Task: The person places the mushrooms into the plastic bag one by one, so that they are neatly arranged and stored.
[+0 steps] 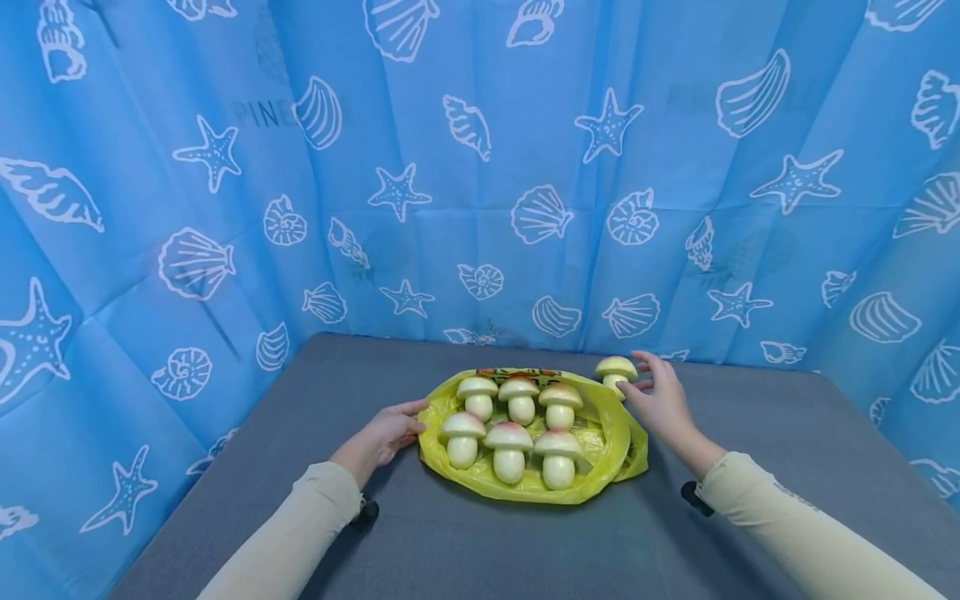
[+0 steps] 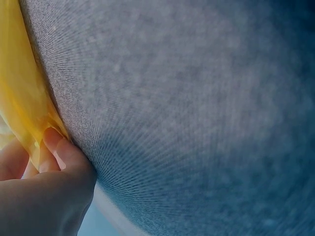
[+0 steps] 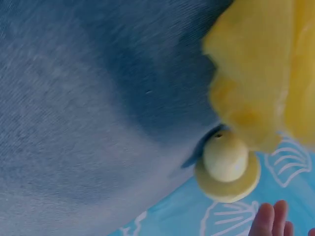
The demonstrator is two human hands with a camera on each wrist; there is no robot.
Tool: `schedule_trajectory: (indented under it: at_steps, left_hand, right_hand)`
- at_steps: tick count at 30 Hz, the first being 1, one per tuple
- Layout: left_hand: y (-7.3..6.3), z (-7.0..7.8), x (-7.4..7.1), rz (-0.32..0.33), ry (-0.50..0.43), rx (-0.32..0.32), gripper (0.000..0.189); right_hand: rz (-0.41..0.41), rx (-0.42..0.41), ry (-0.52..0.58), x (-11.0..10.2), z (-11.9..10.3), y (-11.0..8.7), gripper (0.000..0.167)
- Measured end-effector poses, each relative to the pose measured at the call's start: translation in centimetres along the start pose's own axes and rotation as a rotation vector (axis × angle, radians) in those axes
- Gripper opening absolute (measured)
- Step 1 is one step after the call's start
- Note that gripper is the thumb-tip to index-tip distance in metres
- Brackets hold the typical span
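A yellow plastic bag [image 1: 517,493] lies with its mouth spread wide, several toy mushrooms [image 1: 510,454] standing inside in two rows. My left hand [image 1: 386,433] pinches the bag's left edge; the left wrist view shows thumb and fingertips on the yellow film [image 2: 22,83]. Beyond the bag's back right corner is one more pale mushroom [image 1: 617,368], outside the bag. My right hand [image 1: 663,404] is beside that mushroom, thumb and fingers spread around its right side. In the right wrist view, the fingers [image 3: 266,219] are extended, with a gap between them and the mushroom [image 3: 226,157].
Everything rests on a grey cloth-covered table [image 1: 450,550]. A blue curtain [image 1: 480,167] with white shells and starfish hangs behind and along the sides. The bag's loose, crumpled part [image 1: 633,454] lies at its right, below my right hand.
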State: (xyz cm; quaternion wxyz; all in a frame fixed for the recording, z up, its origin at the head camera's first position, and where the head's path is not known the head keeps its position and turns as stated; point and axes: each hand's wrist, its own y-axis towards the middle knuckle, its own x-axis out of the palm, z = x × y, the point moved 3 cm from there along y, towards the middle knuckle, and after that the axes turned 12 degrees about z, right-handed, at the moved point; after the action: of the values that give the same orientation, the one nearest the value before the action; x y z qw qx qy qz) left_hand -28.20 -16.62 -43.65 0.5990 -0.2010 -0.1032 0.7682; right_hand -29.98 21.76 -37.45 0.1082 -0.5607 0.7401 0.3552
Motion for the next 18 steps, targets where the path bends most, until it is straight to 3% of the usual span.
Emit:
schedule_trajectory:
  at_steps: [11,18]
  left_hand:
    - [0.0,-0.1,0.0,-0.003,0.006,-0.005,0.053]
    - [-0.6,-0.1,-0.2,-0.032,0.014,0.064,0.053]
  right_hand:
    - [-0.115,0.028,-0.079,1.1,2.3,1.4,0.074]
    - [-0.168,0.018,-0.100,1.8,3.4,2.0,0.076]
